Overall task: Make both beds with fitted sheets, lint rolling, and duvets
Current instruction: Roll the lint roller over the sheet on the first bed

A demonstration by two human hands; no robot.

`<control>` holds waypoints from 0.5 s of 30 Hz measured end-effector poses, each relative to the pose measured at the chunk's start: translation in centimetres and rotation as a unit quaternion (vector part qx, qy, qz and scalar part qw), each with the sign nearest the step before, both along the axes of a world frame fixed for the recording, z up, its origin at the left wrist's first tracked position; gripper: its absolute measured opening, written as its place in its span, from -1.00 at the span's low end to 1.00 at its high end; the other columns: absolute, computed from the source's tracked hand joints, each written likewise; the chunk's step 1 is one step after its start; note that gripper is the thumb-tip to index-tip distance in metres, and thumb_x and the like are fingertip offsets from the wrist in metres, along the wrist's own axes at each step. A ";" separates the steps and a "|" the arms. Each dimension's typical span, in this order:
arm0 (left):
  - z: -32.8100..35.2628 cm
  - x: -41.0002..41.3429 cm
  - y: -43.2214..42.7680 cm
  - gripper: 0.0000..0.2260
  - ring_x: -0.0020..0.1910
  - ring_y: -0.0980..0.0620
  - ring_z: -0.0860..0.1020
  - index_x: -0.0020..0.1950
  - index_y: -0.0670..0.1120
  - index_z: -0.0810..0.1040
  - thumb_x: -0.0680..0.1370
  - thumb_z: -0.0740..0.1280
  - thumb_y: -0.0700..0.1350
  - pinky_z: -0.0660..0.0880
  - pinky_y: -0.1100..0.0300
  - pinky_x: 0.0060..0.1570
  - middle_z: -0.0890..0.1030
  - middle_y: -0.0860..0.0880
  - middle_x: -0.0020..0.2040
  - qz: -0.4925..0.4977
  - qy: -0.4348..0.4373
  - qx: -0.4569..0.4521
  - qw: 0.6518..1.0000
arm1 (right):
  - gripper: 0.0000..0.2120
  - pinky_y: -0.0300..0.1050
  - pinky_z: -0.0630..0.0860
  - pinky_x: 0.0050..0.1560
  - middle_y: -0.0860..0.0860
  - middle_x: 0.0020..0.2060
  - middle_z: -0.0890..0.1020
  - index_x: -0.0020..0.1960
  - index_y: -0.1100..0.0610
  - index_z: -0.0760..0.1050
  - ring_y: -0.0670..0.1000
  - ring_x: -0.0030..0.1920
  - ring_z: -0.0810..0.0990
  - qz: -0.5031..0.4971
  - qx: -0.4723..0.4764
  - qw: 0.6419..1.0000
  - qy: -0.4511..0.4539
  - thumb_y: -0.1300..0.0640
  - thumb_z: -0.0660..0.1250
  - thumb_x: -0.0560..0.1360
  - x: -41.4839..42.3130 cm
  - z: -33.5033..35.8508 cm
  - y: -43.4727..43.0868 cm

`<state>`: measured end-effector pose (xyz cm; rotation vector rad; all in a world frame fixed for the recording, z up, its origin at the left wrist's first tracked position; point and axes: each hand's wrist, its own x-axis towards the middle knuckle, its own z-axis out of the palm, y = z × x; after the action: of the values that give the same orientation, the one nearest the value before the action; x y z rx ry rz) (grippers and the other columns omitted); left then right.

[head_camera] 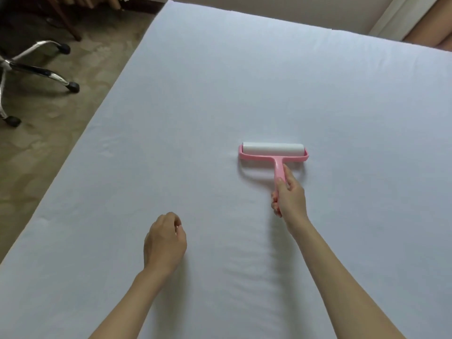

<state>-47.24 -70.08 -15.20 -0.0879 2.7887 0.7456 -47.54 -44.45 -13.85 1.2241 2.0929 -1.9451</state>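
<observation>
Hands differ: the right hand (289, 195) grips the pink handle of the roller (273, 150), the left hand (165, 242) is loosely curled and holds nothing, just above the sheet (195, 106). Roller lies mid-bed, ahead of the right hand, drum crosswise, handle pointing back.

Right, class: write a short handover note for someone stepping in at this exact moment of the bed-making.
Right hand: closed around the handle of the pink lint roller, whose white roll rests on the fitted sheet near the middle of the bed.
Left hand: empty, loosely curled, just above the sheet nearer you.
Done: the fitted sheet is on this bed and lies mostly smooth.
Left: finish lint rolling, add the duvet, which is not in view. The second bed is out of view, so its state is unknown.
</observation>
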 end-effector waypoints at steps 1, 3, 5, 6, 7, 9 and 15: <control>0.0 0.1 0.0 -0.92 -0.20 -0.03 0.47 -0.15 -0.13 0.44 0.53 0.21 -0.26 0.46 0.06 -0.22 0.49 -0.01 -0.19 -0.004 -0.007 0.002 1.000 | -0.57 -0.27 0.24 -0.56 0.02 -0.44 0.34 0.43 -0.20 0.26 -0.06 -0.49 0.26 -0.002 0.006 1.000 -0.008 0.14 0.09 0.63 2.1 0.1 -0.7; 0.0 0.3 0.0 -0.92 -0.20 -0.03 0.47 -0.15 -0.12 0.44 0.53 0.21 -0.26 0.46 0.07 -0.22 0.49 -0.01 -0.19 -0.016 -0.020 0.007 1.000 | -0.58 -0.28 0.24 -0.56 0.04 -0.43 0.34 0.41 -0.22 0.31 -0.06 -0.50 0.26 -0.007 0.008 1.000 -0.026 0.15 0.11 0.63 6.9 0.7 -2.6; 0.1 0.4 -0.1 -0.91 -0.21 -0.02 0.46 -0.16 -0.12 0.43 0.53 0.22 -0.26 0.45 0.07 -0.23 0.49 -0.01 -0.20 -0.032 -0.022 0.018 0.999 | -0.59 -0.29 0.22 -0.56 0.07 -0.44 0.32 0.35 -0.23 0.38 -0.07 -0.51 0.24 -0.029 0.001 0.999 -0.044 0.18 0.14 0.61 11.3 1.9 -4.4; 0.2 0.3 -0.2 -0.91 -0.22 -0.02 0.46 -0.16 -0.12 0.43 0.53 0.22 -0.26 0.45 0.07 -0.24 0.49 0.00 -0.20 -0.038 -0.024 0.022 0.999 | -0.59 -0.30 0.20 -0.56 0.07 -0.45 0.31 0.31 -0.22 0.43 -0.07 -0.52 0.22 -0.056 -0.007 0.997 -0.050 0.21 0.17 0.60 12.9 2.7 -5.1; 0.3 0.2 -0.4 -0.91 -0.21 -0.02 0.46 -0.16 -0.11 0.43 0.53 0.22 -0.25 0.45 0.07 -0.24 0.49 0.00 -0.20 -0.043 -0.027 0.026 0.998 | -0.59 -0.30 0.18 -0.56 0.06 -0.47 0.30 0.28 -0.19 0.48 -0.06 -0.52 0.20 -0.087 -0.010 0.995 -0.051 0.24 0.19 0.58 14.0 3.5 -5.6; 0.6 -0.3 -1.2 -0.91 -0.22 -0.02 0.46 -0.17 -0.11 0.43 0.53 0.22 -0.26 0.44 0.08 -0.25 0.48 0.00 -0.21 -0.052 -0.026 0.031 0.998 | -0.59 -0.31 0.18 -0.56 0.05 -0.49 0.29 0.24 -0.14 0.52 -0.06 -0.53 0.20 -0.125 0.003 0.991 -0.041 0.28 0.20 0.55 14.0 4.6 -6.5; 1.2 -2.5 -5.2 -0.91 -0.20 -0.02 0.46 -0.16 -0.13 0.43 0.52 0.21 -0.26 0.46 0.06 -0.22 0.49 -0.01 -0.20 -0.059 -0.020 0.021 0.998 | -0.68 -0.31 0.24 -0.56 -0.01 -0.44 0.35 0.28 -0.13 0.47 -0.11 -0.52 0.27 -0.081 0.001 0.995 0.058 0.13 0.19 0.59 0.0 5.5 -10.2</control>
<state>-49.71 -75.30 -14.03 0.0682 2.7111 0.7625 -47.51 -54.66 -8.37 1.3516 2.1093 -2.1300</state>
